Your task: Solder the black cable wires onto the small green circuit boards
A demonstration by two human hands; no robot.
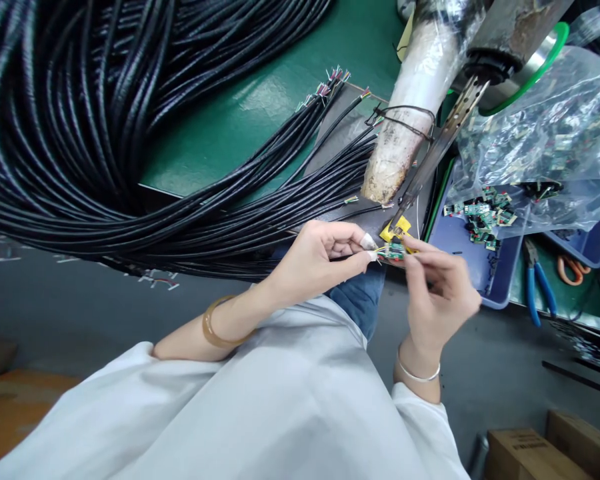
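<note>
My left hand (330, 257) pinches the stripped coloured wires (379, 251) at the end of a black cable, thumb and forefinger together. Right beside it, a small green circuit board (394, 251) lies between my two hands, touching the wires. My right hand (435, 283) has its fingers closed at the board's right end. Just above the board, the tip of a soldering iron (437, 143) is by a piece of yellow tape (396, 229). Fingertip coverings show on my left hand.
Bundled black cables (205, 220) sweep across the left. A white wrapped tube (405, 120) hangs above my hands. At right are a blue tray (467, 250) of circuit boards, a plastic bag (545, 140), blue-handled pliers (537, 287) and orange-handled scissors (571, 270).
</note>
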